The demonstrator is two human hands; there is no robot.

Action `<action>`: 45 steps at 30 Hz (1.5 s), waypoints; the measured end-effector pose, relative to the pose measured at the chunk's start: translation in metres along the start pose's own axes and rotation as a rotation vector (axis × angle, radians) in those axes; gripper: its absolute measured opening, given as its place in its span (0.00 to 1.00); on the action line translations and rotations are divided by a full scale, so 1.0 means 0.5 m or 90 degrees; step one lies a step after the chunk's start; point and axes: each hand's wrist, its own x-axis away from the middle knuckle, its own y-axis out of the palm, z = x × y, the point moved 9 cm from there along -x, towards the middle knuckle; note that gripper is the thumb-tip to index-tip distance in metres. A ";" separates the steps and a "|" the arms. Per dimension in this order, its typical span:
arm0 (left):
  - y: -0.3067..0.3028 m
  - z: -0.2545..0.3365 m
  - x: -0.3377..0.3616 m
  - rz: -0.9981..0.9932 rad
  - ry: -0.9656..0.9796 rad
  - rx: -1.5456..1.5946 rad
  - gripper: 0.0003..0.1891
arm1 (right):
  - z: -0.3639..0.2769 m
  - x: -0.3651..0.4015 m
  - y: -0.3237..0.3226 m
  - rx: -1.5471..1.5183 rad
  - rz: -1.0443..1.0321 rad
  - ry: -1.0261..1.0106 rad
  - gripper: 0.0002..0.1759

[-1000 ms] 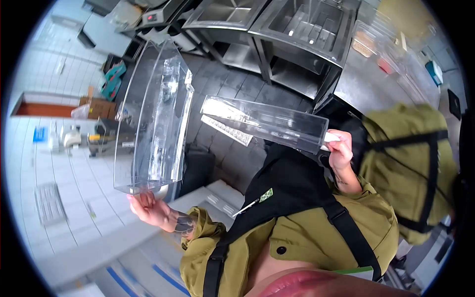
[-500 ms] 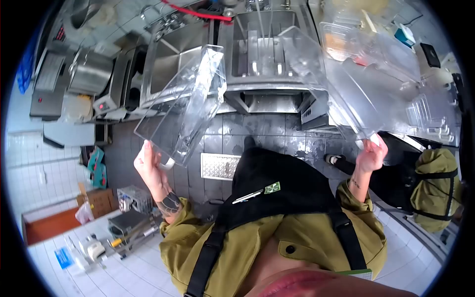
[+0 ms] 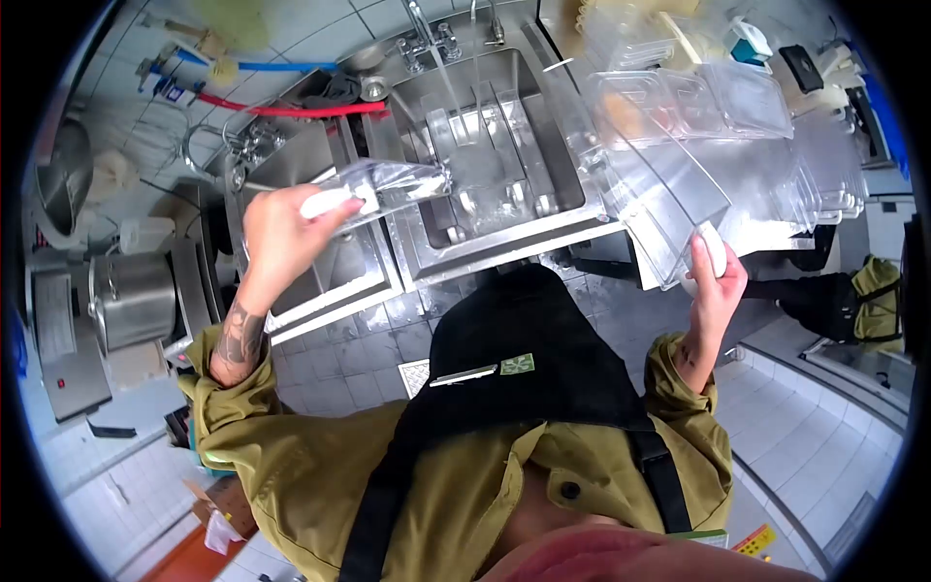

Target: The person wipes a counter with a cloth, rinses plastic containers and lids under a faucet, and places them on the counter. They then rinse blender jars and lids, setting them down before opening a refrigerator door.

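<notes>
My left hand (image 3: 281, 233) grips the end of a clear plastic tray (image 3: 393, 184) and holds it out over the steel sink (image 3: 504, 228), under the water running from the tap (image 3: 425, 21). My right hand (image 3: 713, 281) holds a second clear plastic tray (image 3: 645, 189) by its near corner, tilted up beside the sink's right edge. Both arms wear olive sleeves, and a black apron hangs below.
Stacked clear plastic containers (image 3: 737, 97) crowd the counter right of the sink. A second basin (image 3: 291, 194) lies to the left, with red and blue hoses (image 3: 291, 107) behind it. A steel pot (image 3: 131, 301) stands far left. Another person in olive (image 3: 873, 291) is at right.
The view swung toward the sink. My left hand carried its tray forward under the running tap, and my right hand brought the other tray down beside the sink's right edge.
</notes>
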 end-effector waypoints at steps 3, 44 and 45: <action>0.041 0.069 -0.049 -0.097 0.314 -0.099 0.18 | -0.030 -0.037 0.066 0.057 -0.057 -0.023 0.07; 0.479 -0.049 -0.297 0.006 -0.394 1.166 0.23 | 0.381 -0.139 0.596 0.003 -0.164 0.301 0.19; 0.497 -0.048 -0.297 0.026 -0.393 1.163 0.24 | 0.434 -0.132 0.611 0.038 -0.153 0.255 0.19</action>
